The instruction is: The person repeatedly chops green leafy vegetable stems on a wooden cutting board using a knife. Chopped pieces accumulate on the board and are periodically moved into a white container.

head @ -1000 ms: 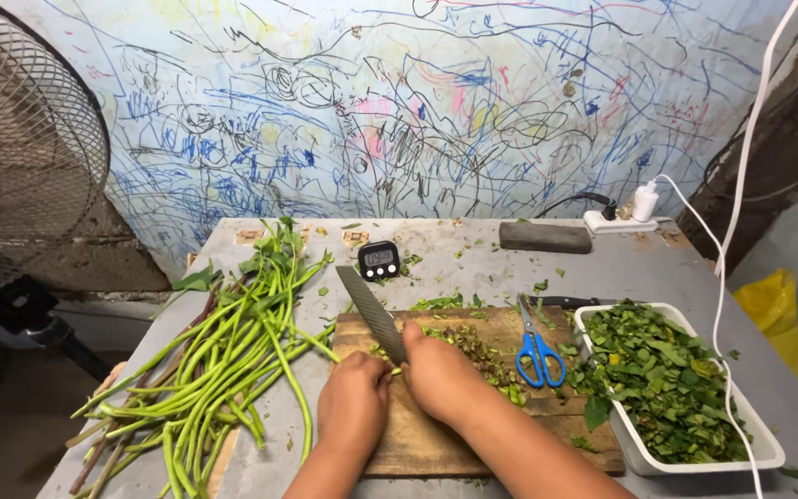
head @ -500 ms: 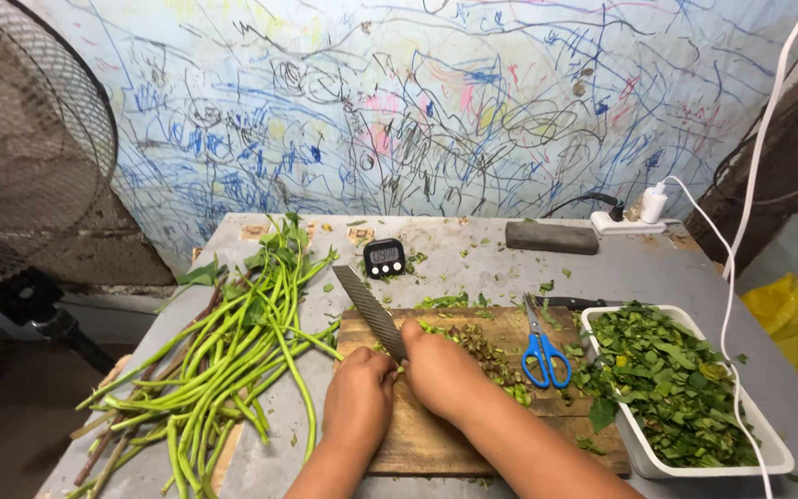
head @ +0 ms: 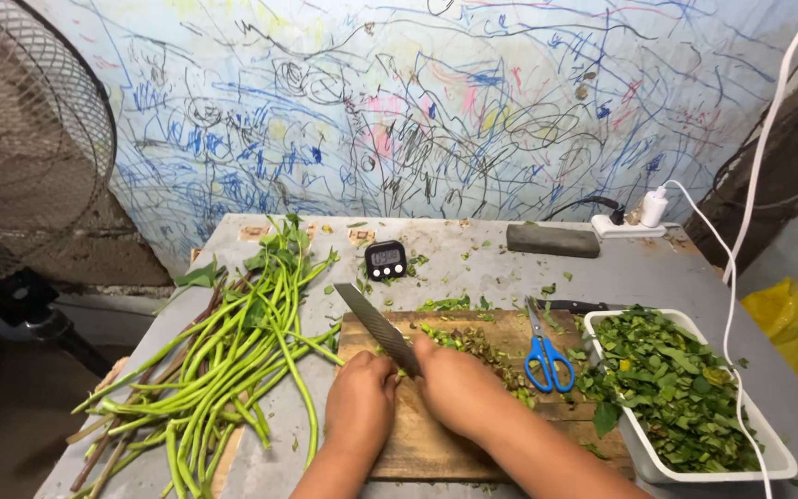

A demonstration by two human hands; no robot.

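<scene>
— Item: our hands?
— Right hand (head: 459,388) grips the knife (head: 379,328); left hand (head: 359,407) curls, pinning green stems (head: 233,356) on the cutting board (head: 436,444).
— Nearby?
— Blue scissors (head: 543,356), white tub of leaves (head: 695,467).

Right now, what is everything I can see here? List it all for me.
Green stems: a loose pile, table's left side.
Cutting board: one, brown wood, table centre.
Knife: one, grey blade, over the board.
Chopped greens: small heap, on the board.
Scissors: one, blue handles, board's right end.
Tub: one, white, full of cut leaves, right.
Timer: one, black, behind the board.
Whetstone: one, dark grey, table's back.
Power strip: one, white, back right.
Fan: one, far left.
Left hand: on the board, beside the blade.
Right hand: gripping the knife.
</scene>
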